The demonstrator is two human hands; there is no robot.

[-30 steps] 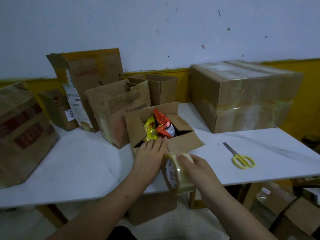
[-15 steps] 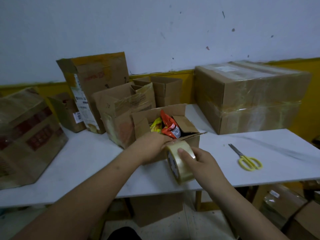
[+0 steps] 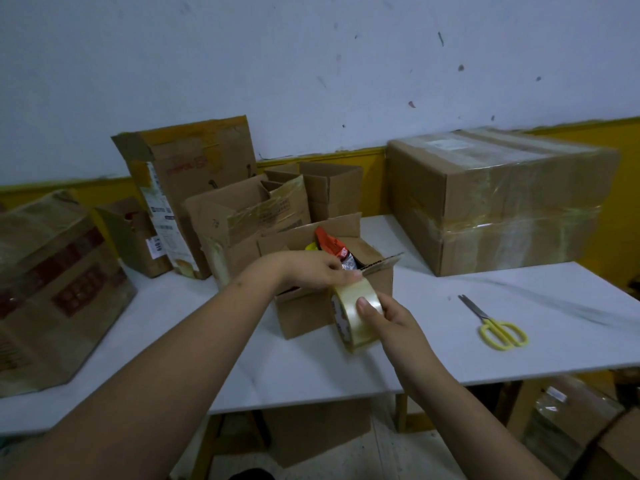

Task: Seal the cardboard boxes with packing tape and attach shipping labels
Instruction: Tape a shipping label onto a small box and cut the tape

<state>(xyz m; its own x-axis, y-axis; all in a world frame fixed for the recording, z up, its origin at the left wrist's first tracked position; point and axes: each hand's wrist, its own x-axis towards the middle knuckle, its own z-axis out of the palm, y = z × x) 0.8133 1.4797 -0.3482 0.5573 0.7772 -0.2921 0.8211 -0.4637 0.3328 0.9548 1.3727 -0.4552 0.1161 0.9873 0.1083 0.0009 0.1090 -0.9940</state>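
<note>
Head view: one white counter (image 3: 519, 344), seven cardboard boxes on it. One small open box (image 3: 311, 306) at centre, snack packets (image 3: 332, 245) poking out. One clear tape roll (image 3: 356, 315), upright, against box front. One yellow scissors (image 3: 498, 329) off right, well apart. Left hand (image 3: 311, 270) reaches over box top, fingers pinching at tape end on rim. Right hand (image 3: 391, 322) grips roll, thumb on outer band.
</note>
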